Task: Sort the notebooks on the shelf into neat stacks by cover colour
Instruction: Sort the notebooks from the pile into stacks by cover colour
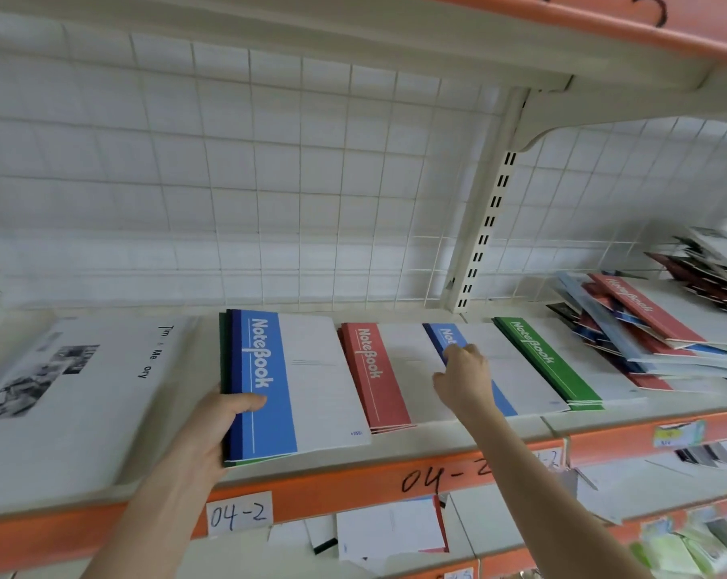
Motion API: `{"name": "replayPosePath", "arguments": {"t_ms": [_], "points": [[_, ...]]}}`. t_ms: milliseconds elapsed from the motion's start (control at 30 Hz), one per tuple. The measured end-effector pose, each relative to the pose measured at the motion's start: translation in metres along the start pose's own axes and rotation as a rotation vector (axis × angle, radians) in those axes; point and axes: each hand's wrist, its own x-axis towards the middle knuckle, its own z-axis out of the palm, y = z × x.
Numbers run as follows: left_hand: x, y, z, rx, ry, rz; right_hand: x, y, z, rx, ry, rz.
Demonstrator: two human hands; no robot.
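Notebooks in a blue-banded white paper stack [269, 382] are lying under the left hand [215, 428], which is gripping their near edge. The right hand [464, 378] is touching a lone blue-banded notebook [504, 401], with the red-banded stack [374, 378] to its left; whether it is pinching is unclear. Likely next: lifting it squarely onto the blue stack.
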Motion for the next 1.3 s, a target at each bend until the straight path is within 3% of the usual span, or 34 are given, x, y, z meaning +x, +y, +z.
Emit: {"name": "replayPosePath", "arguments": {"t_ms": [100, 200, 300, 767, 967, 1300], "points": [[0.002, 0.000, 0.002, 0.026, -0.029, 0.032, -0.009, -0.011, -0.001, 0.251, -0.042, -0.049], [0.003, 0.002, 0.014, 0.017, -0.080, 0.051, -0.021, -0.029, -0.008, 0.714, -0.374, 0.082], [0.006, 0.001, 0.030, 0.001, -0.123, 0.066, -0.028, -0.032, -0.013, 0.780, -0.510, 0.077], [0.015, -0.008, 0.131, -0.100, -0.214, -0.003, 0.009, 0.063, -0.043, 0.686, -0.154, 0.253], [0.019, -0.005, 0.141, -0.112, -0.207, -0.028, 0.039, 0.112, -0.056, 0.273, 0.071, 0.210], [0.018, -0.004, 0.137, -0.078, -0.164, -0.004, 0.059, 0.124, -0.038, -0.025, 0.020, 0.165]]}}
